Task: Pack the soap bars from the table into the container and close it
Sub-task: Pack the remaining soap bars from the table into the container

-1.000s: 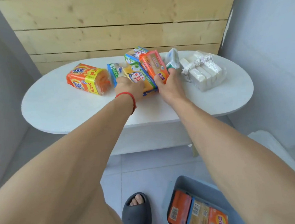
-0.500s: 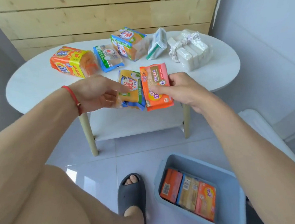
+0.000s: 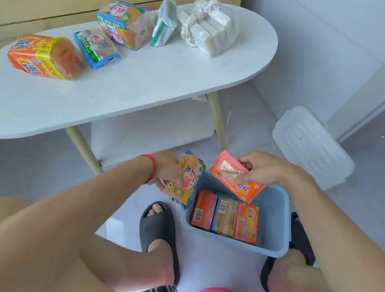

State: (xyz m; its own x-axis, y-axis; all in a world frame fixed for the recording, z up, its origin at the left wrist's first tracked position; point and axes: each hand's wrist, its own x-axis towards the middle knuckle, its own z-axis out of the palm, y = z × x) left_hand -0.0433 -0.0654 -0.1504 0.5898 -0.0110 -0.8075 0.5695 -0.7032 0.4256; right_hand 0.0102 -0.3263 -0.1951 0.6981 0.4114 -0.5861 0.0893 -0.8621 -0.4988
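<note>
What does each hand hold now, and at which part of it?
The left hand grips the yellow soap pack by its left long edge. The right hand pinches the orange soap pack at its upper right edge.

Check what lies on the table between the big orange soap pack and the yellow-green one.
In the head view, a blue-edged clear soap pack lies between the big orange soap pack and the yellow-green pack.

blue container [image 3: 277,236] open, 3 soap bars [image 3: 224,217] inside, lid [image 3: 311,145] beside
</note>
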